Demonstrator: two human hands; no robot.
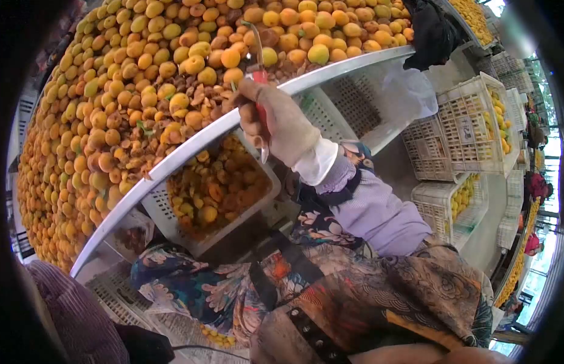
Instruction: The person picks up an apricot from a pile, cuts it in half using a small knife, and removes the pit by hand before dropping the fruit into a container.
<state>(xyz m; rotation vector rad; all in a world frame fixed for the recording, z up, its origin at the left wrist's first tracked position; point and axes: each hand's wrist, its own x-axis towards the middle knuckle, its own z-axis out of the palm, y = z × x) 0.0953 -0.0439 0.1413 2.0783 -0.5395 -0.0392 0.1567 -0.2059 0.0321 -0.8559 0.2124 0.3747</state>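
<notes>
My right hand (282, 118), in a pale glove with a white cuff, is closed around a red-handled tool (259, 77). A thin, curved metal end rises from the tool over the fruit, and a short metal piece shows below my fist. The hand is over the metal rim (191, 142) of a table heaped with apricots (112, 97). Brown pits and fruit scraps (200, 94) lie near the rim beside my hand. Under the rim, a white crate (267, 197) holds halved apricots (215, 188). My left hand is out of view; only a purple sleeve (76, 315) shows at lower left.
Stacked white crates (470, 133) with fruit stand at right, near a lower crate (433, 203). Dark cloth or plastic (430, 36) hangs over the table's far corner. A clear plastic bag (409, 91) is below it. People in red (537, 185) are farther off at right.
</notes>
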